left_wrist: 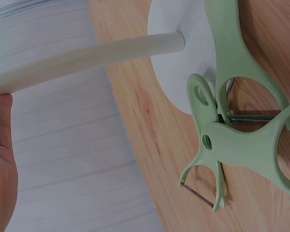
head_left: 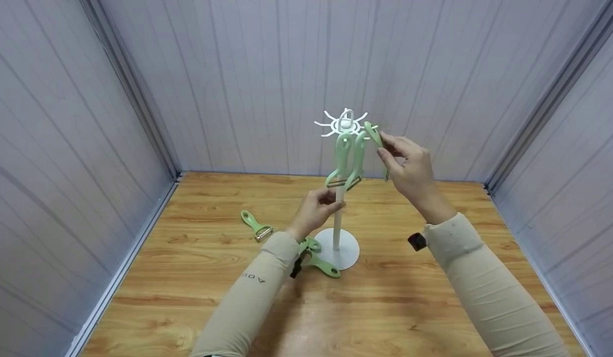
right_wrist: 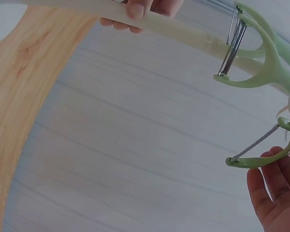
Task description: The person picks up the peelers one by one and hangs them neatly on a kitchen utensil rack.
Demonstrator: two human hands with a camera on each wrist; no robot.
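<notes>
A white stand has a slim pole (head_left: 337, 225) and a ring of curved hooks (head_left: 330, 126) at its top. Low on the pole, below the hanging tools, my left hand (head_left: 313, 210) grips it between thumb and fingers. Two green peelers (head_left: 342, 153) dangle side by side from front hooks, blades downward. My right hand (head_left: 410, 166) pinches another green peeler (head_left: 372, 133), its holed handle end up at a right-hand hook. In the right wrist view this peeler's blade (right_wrist: 255, 143) points away from the fingers.
Several green peelers (left_wrist: 244, 145) lie overlapping beside and partly on the round white base (head_left: 350, 252), partly behind my left sleeve in the head view. Another peeler (head_left: 251, 222) lies apart to the left on the wooden tabletop (head_left: 187, 277). Panelled walls (head_left: 237, 89) enclose the back and sides.
</notes>
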